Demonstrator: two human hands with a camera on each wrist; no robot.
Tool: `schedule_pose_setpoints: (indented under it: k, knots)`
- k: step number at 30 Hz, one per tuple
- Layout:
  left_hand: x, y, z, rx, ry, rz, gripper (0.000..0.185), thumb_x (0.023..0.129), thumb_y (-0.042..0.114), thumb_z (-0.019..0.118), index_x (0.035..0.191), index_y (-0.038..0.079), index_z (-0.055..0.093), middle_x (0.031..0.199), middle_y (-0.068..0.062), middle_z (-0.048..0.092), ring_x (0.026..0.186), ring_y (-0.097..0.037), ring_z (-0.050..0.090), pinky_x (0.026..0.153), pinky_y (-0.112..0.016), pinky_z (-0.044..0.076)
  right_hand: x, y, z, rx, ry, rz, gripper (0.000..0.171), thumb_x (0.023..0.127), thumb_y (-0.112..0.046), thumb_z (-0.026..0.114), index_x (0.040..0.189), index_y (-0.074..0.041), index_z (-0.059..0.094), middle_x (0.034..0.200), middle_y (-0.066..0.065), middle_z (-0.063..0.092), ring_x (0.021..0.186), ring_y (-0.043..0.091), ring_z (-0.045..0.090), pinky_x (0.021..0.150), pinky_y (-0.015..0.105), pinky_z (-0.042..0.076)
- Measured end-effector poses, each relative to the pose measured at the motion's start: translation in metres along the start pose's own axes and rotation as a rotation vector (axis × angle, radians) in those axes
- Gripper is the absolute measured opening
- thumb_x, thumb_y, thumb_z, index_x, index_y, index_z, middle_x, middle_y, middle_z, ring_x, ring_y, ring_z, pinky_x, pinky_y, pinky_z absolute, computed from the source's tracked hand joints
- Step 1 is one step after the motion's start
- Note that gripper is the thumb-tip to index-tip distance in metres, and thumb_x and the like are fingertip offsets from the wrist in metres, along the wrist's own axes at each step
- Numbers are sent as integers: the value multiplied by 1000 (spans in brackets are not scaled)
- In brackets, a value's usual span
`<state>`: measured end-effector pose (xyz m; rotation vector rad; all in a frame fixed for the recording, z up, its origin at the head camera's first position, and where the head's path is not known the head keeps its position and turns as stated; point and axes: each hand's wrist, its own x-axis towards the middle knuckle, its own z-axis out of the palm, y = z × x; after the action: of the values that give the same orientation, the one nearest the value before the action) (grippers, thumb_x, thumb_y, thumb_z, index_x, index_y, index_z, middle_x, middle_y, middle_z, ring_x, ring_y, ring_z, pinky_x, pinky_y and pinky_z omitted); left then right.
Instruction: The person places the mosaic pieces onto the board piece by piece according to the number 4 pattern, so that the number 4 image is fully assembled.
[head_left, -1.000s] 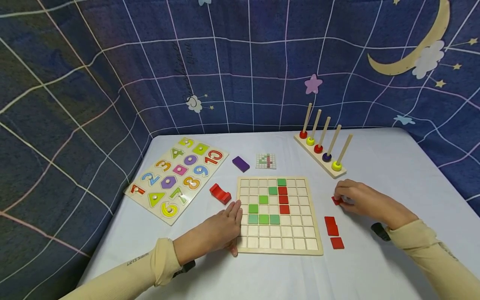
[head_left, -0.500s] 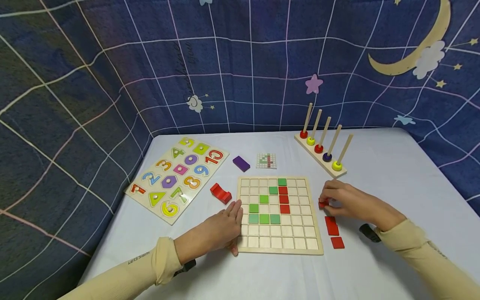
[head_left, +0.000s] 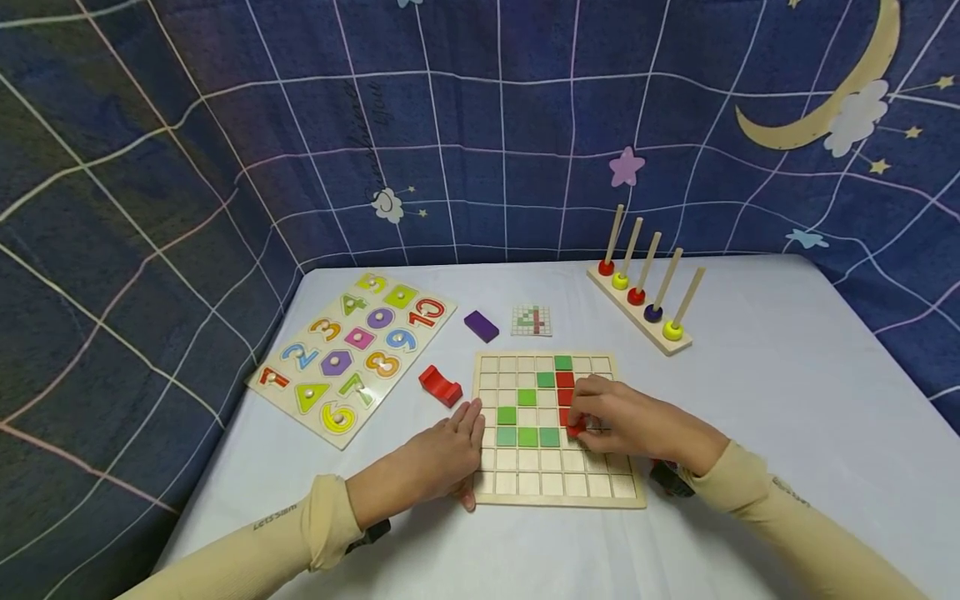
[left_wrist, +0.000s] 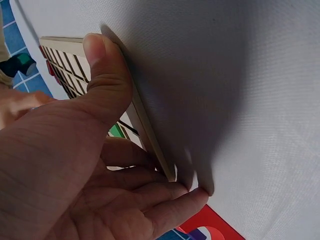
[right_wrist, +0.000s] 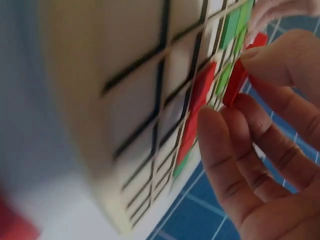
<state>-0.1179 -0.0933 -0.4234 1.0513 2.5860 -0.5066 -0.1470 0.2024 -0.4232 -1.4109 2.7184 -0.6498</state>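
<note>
In the head view a wooden grid board (head_left: pixel 536 484) lies on the white table. Green tiles (head_left: pixel 527 398) form a diagonal and a short row on it, beside a column of red tiles (head_left: pixel 564 380). My right hand (head_left: pixel 641 421) pinches a red square tile (head_left: pixel 575 429) between thumb and fingers, over the board just below that column. The right wrist view shows this red tile (right_wrist: pixel 236 82) tilted at the fingertips. My left hand (head_left: pixel 442 446) rests against the board's left edge with fingers extended. In the left wrist view its thumb (left_wrist: pixel 107 75) lies along the board's near side.
A red curved block (head_left: pixel 440 386), a purple block (head_left: pixel 481 326) and a small pattern card (head_left: pixel 531 321) lie beyond the board. A number puzzle (head_left: pixel 281 402) is at left, a peg stand (head_left: pixel 637 315) at back right. My right wrist mostly covers the loose red tiles.
My right hand has moved left from the table beside the board to over the grid, carrying the red tile. The left hand has stayed at the board's edge.
</note>
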Motion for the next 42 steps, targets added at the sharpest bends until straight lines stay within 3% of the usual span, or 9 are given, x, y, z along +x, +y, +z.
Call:
schedule_pose_setpoints:
  k: [7,12,16,21,26,35,42]
  knots:
    - [0,0,1,3,30,21,93,90,46,83,159,-4,46,168,-23,44,156,-35,47,116,-40,54,6,-7,12,38,-68,-15,20,88,7,74,83,-12,74,80,-6,58,78,1,46,71,18,46]
    - [-1,-1,0,-3,21,1,90,92,43,83,159,-4,46,168,-23,43,157,-35,46,116,-40,55,7,-4,8,-88,-24,-19,16,87,1,84,88,-12,74,89,-3,59,85,8,49,73,22,51]
    - [-2,0,1,15,50,6,87,93,43,83,156,-6,49,166,-24,47,153,-35,51,113,-39,57,6,-2,11,-125,13,-46,15,87,-1,85,95,-9,75,100,1,63,94,13,55,79,25,57]
    - [-3,0,-1,21,67,5,94,90,49,83,156,-8,48,165,-25,48,152,-36,52,113,-39,56,5,0,18,-101,48,-94,16,86,8,80,87,-8,77,92,0,66,87,11,58,76,23,57]
    - [-3,1,-2,11,59,-1,92,91,47,83,156,-8,47,164,-26,48,152,-36,52,113,-39,57,7,-1,20,-111,46,-87,16,84,9,81,87,-6,78,89,-1,66,84,10,58,75,23,57]
    - [-3,0,-2,-8,49,0,85,94,39,82,156,-7,48,165,-26,47,153,-36,51,114,-40,56,5,-3,14,-124,2,-86,14,86,6,81,88,-8,78,90,-1,65,85,10,57,76,22,56]
    - [-3,0,-2,-19,45,-2,83,95,37,82,156,-7,48,166,-26,45,154,-36,50,115,-41,56,-19,5,-12,-79,-13,-10,13,88,0,84,97,-9,80,104,1,71,96,14,65,83,31,62]
